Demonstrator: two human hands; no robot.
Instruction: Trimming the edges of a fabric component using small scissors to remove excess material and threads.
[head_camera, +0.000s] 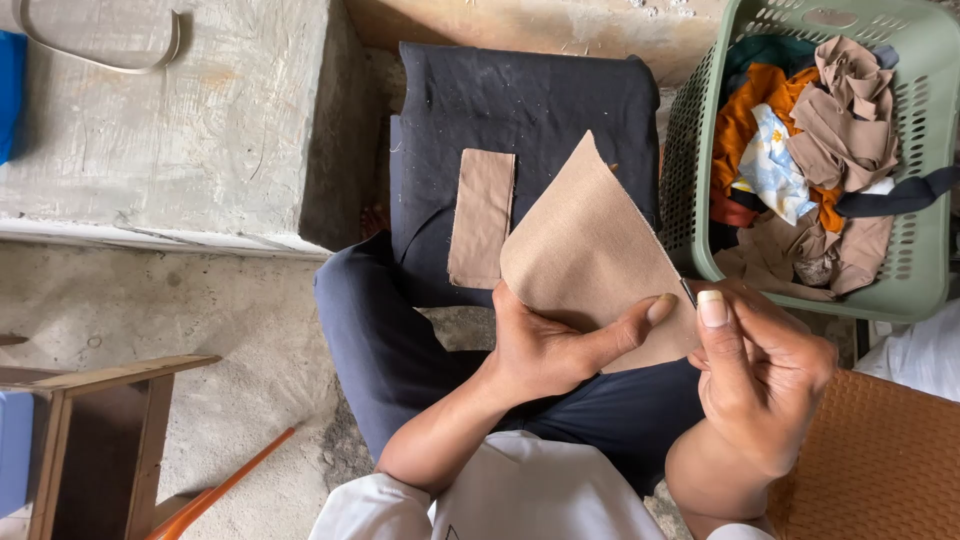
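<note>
Two hands (560, 345) (760, 370) pinching tan cloth piece (590, 250), its corner pointing up-away, needle (689, 292) in right.

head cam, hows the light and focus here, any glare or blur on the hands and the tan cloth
Head view: soft, even daylight with no glare; the tan cloth casts only a faint shadow. Left hand and right hand are sharp, with no motion blur. The green basket at the frame's edge leans outward, suggesting wide-angle distortion.

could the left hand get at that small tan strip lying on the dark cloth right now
Probably yes, but not freely. The left hand holds the tan fabric piece, so it is occupied. The tan strip lies uncovered on the dark cloth just beyond it, with nothing between.
</note>
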